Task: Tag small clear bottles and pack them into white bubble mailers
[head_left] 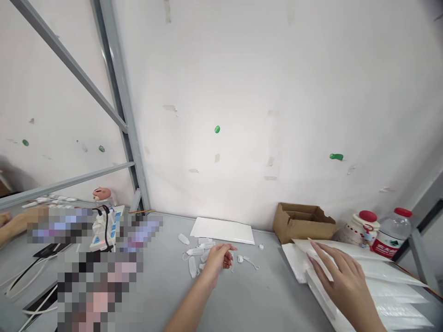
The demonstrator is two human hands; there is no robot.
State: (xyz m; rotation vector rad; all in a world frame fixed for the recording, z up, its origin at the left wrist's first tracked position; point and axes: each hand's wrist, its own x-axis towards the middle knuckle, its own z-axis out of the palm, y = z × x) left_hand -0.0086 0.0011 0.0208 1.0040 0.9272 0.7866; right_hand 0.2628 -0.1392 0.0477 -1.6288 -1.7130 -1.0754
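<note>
My left hand (220, 259) is over the middle of the grey table with its fingers curled in. What it holds, if anything, is hidden. Around it lies a loose cluster of small white translucent pieces (192, 266), some with thin loops. Just right of that hand is a small white piece with a thin cord (246, 261). My right hand (337, 272) reaches over a stack of white plastic mailer bags (384, 299). Its fingers are apart, with thumb and fingertips near the left edge of the top bags.
A flat white packet (221, 230) lies by the wall. An opened cardboard box (301, 223), a white jar with red lid (358, 228) and a red-capped bottle (391, 235) stand behind the bags. At left are a power strip (105, 230), cables and another person's arm (20, 223).
</note>
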